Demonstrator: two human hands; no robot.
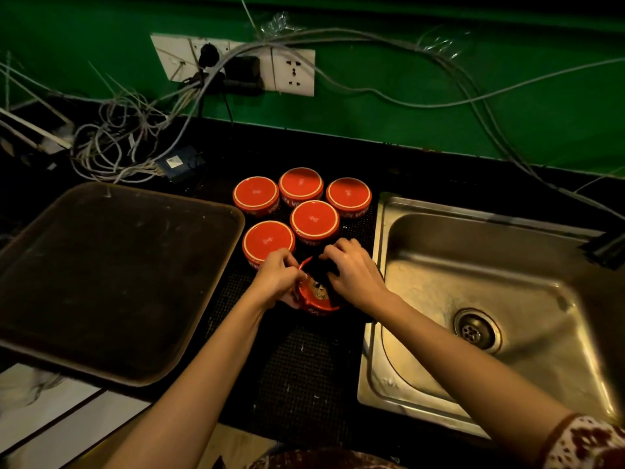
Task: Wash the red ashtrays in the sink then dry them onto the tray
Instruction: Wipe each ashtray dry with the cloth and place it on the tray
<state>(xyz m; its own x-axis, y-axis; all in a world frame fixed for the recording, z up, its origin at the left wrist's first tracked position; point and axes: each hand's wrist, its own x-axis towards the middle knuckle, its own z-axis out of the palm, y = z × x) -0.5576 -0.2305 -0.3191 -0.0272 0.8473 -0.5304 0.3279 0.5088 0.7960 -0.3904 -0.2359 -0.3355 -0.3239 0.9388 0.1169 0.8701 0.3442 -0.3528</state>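
Red ashtrays (314, 220), five of them, sit upside down on the black mat (297, 367) between tray (101, 282) and sink (473, 265); washed, I judge. On my feed the sixth ashtray (316, 296) tilts over the mat. The left hand (277, 277) grips its rim, and the right hand (351, 269) curls on what looks like a dark cloth (321, 270) inside. No ashtray is on the tray yet.
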